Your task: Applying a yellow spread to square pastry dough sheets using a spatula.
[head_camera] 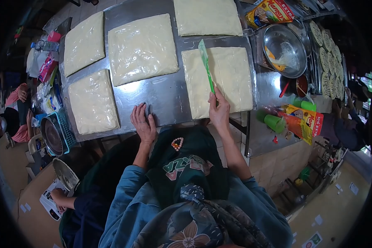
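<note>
My right hand [219, 108] grips the handle of a green knife [207, 66]. Its blade points away from me over a flat rectangular dough slab [235, 80], whose surface bears several straight lines running away from me. Whether the blade touches the dough is hard to tell. At the near edge of the metal table [152, 99], my left hand [144, 122] lies with its fingers a little apart, holding nothing. Shiny, apparently film-covered dough slabs lie further left: a middle slab [142, 49], a far-left slab [86, 43] and a near-left slab [93, 102]. Another slab [207, 18] sits beyond the knife.
To the right stand a metal bowl [268, 37] holding plastic, sauce pouches [303, 121], a green cup [274, 123] and a tray of shaped dough pieces [330, 62]. A blue basket [68, 133] borders the table's left. Beside me, a co-worker's hand [60, 198] touches a scale [48, 201].
</note>
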{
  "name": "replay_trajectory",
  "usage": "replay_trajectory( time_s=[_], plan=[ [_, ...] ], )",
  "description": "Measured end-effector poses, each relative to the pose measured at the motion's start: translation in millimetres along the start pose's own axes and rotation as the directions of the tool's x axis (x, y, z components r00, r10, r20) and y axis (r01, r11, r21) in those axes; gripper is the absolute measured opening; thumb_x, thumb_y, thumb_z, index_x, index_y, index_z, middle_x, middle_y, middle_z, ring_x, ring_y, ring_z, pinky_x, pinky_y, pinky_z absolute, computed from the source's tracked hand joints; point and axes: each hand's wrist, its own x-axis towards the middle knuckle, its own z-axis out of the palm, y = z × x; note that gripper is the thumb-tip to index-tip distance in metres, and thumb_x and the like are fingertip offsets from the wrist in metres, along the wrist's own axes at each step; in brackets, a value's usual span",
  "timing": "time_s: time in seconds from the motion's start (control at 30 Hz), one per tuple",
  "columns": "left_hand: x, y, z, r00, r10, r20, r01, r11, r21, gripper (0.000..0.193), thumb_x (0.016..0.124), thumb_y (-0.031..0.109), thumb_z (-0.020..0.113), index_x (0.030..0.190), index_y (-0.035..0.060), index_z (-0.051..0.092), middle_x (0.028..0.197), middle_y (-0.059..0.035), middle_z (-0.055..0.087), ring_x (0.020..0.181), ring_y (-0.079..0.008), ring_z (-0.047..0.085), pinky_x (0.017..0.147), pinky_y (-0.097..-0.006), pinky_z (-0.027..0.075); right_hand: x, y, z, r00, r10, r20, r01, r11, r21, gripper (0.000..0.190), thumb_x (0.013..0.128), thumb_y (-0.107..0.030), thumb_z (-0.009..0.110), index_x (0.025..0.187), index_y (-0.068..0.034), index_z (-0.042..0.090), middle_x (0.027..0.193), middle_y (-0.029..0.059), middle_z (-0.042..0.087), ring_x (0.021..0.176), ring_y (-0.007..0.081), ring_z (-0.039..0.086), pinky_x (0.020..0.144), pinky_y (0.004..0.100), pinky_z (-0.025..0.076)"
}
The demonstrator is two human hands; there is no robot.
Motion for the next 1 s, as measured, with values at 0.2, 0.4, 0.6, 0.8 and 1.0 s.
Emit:
replay_trajectory(
  time_s=[0.2,0.4,0.6,0.8,1.0],
  plan=[
    [1.3,1.7,-1.6,1.0,0.008,0.025,-0.008,1.0,0.005,0.043,0.089,0.018,0.048,0.13,0.0056,0.046,0.134,-0.0138,0.047,0.131,-0.0347,0.034,0.11,-0.0493,0.019,3.2,-6.3,2.2,0.999,0.048,0.02,-0.048,0.999,-0.016,0.036,0.096,-0.012,0.052,0.128,0.003,0.052,0.07,0.0044,0.052,0.069,0.0097,0.052,0.065,0.0257,0.045],
    [1.9,1.6,-0.7,0.999,0.012,0.034,-0.013,0.999,0.046,0.044,0.09,0.022,0.048,0.131,0.0077,0.044,0.134,-0.0127,0.047,0.131,-0.0324,0.034,0.111,-0.0502,0.016,6.2,6.5,8.8,1.0,-0.014,-0.007,0.014,0.998,-0.063,0.035,0.096,-0.012,0.052,0.127,0.003,0.052,0.069,0.0061,0.053,0.067,0.0104,0.052,0.064,0.0263,0.045],
    [1.2,0.0,-0.4,0.999,0.015,0.042,-0.018,0.998,0.055,0.043,0.09,0.023,0.048,0.131,0.0089,0.045,0.134,-0.0123,0.047,0.131,-0.0327,0.034,0.111,-0.0501,0.016,5.6,-3.1,7.8,1.0,0.009,-0.007,-0.01,0.996,-0.092,0.034,0.093,-0.014,0.053,0.119,0.006,0.057,0.089,0.0264,0.063,0.081,0.0391,0.064,0.07,0.041,0.048],
    [1.3,0.1,0.1,0.999,0.024,0.045,-0.027,0.998,0.06,0.043,0.09,0.022,0.049,0.13,0.0085,0.045,0.135,-0.0119,0.047,0.132,-0.0321,0.034,0.111,-0.0499,0.016,-0.3,-0.1,6.7,1.0,0.021,0.001,-0.021,0.996,-0.082,0.032,0.093,-0.011,0.054,0.119,0.007,0.057,0.089,0.0267,0.063,0.081,0.0388,0.064,0.07,0.0411,0.048],
    [0.9,-0.8,0.0,0.998,0.038,0.052,-0.041,0.997,0.065,0.043,0.089,0.021,0.05,0.13,0.0085,0.045,0.135,-0.0115,0.047,0.131,-0.0319,0.035,0.111,-0.0495,0.016,-11.7,1.0,3.9,1.0,-0.02,-0.019,0.019,0.998,-0.055,0.031,0.092,-0.01,0.053,0.117,0.008,0.057,0.087,0.028,0.063,0.081,0.039,0.064,0.071,0.0408,0.048]
  ],
)
